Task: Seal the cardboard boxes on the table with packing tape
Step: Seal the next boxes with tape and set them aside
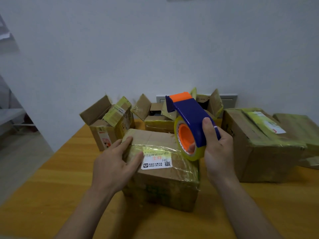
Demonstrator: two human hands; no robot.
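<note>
Head view: one wide-angle camera worn on the person's head, facing forward and down.
Set close above an orange-yellow wooden tabletop (51, 187). A taped brown cardboard box with a white label (165, 180) lies nearest the lens, just below frame centre. A pale grey-white wall (155, 49) fills 12 o'clock, and the table edge runs off toward 8 o'clock.
</note>
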